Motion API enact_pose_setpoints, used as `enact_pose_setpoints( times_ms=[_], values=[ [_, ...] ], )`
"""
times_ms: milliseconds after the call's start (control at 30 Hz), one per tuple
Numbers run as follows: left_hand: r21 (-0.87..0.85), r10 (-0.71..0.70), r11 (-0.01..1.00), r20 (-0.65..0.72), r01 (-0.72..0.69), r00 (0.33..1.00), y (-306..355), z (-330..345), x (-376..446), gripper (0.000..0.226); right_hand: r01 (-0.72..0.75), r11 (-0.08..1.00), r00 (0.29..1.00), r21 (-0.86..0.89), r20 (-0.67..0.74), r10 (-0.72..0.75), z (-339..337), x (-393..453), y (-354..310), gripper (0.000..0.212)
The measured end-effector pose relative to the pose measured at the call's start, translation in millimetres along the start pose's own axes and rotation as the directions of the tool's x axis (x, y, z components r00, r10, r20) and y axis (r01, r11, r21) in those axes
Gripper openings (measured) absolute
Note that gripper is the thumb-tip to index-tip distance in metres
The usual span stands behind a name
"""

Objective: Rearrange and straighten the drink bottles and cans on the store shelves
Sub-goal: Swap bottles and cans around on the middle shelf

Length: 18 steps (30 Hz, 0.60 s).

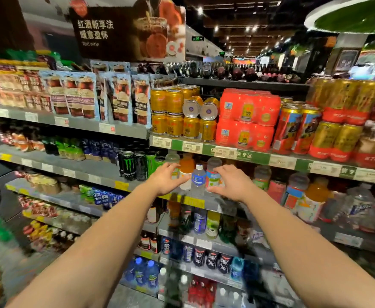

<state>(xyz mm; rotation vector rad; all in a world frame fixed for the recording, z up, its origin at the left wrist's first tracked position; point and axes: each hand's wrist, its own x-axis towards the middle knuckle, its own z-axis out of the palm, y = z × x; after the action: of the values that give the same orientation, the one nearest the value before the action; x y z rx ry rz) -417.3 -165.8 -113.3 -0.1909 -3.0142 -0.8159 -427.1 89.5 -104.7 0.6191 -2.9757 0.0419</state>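
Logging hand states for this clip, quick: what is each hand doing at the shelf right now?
Left hand: fingers curled on the orange drink bottle.
Right hand: fingers curled on the blue-and-green-labelled bottle.

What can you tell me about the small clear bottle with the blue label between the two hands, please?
The clear bottle looks like plastic, with a white cap and a blue label round its middle. It stands upright at the front edge of the shelf, between an orange bottle and a grey-capped bottle. The left hand and right hand flank it; neither clearly touches it.
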Motion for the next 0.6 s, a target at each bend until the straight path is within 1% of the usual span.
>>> enact_pose_setpoints(
  times_ms=[133,233,300,467,600],
  values=[
    [-0.011,0.026,1.000,0.010,-0.026,1.000,-44.5,-6.3,4.4,0.072,-0.037,0.993,0.998,0.113,-0.043,0.043,25.2,26.3,-39.0,0.082],
    [-0.047,0.002,0.999,0.017,-0.001,1.000,-76.7,-2.5,8.0,0.074,-0.066,0.968,0.993,0.242,-0.082,0.088,47.6,39.3,-60.1,0.080],
    [-0.087,-0.006,0.996,0.020,0.008,1.000,-93.0,4.3,11.4,0.073,-0.096,0.952,0.988,0.292,-0.090,0.127,61.6,44.3,-70.0,0.082],
    [-0.215,0.007,0.977,-0.005,-0.008,1.000,-107.8,26.1,19.6,0.067,-0.185,0.922,0.971,0.340,-0.082,0.225,91.6,54.4,-75.1,0.091],
    [-0.282,0.001,0.959,-0.024,-0.008,1.000,-109.4,44.3,34.2,0.062,-0.237,0.877,0.939,0.417,-0.133,0.317,110.7,65.6,-64.2,0.083]
  ],
)
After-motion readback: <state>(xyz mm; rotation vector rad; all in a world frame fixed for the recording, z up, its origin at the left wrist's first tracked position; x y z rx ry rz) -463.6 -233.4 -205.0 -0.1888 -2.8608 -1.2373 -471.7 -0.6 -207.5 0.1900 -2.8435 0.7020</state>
